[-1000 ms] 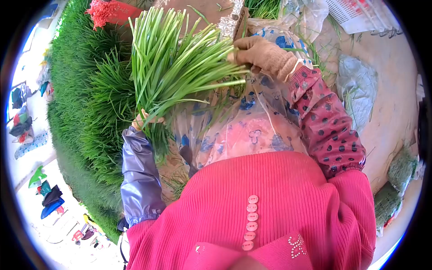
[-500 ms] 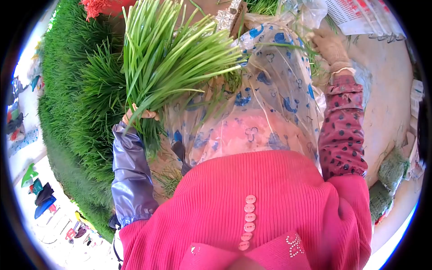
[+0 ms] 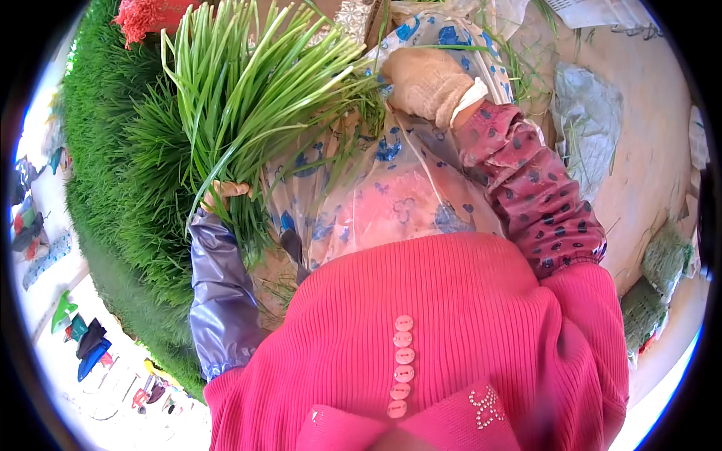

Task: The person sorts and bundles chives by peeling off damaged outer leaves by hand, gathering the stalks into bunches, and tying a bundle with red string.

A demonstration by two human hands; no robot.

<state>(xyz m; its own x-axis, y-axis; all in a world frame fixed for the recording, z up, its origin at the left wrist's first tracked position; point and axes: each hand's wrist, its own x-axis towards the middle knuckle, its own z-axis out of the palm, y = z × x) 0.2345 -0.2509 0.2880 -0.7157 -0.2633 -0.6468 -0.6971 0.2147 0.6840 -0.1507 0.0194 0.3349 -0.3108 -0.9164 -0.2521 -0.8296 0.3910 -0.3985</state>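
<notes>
My left hand (image 3: 224,192), partly hidden by leaves, is wrapped round a large bunch of long green stalks (image 3: 256,98), whose pale ends fan up and to the right. My right hand (image 3: 429,84), in a tan glove, is beside the stalk ends, above the clear plastic apron with blue prints (image 3: 376,188). Its fingers point left and curl down; their tips are hidden, so what they hold, if anything, cannot be made out.
A long heap of green stalks (image 3: 120,195) runs down the left. A red bundle (image 3: 154,19) lies at the top left. On the right are a plastic bag (image 3: 587,124) and dull green netted bundles (image 3: 654,289). A white basket (image 3: 602,11) stands at the top right.
My right hand moved from the stalk ends out to the right, then came back left beside them. My left hand still holds the bunch, which has shifted slightly left in view.
</notes>
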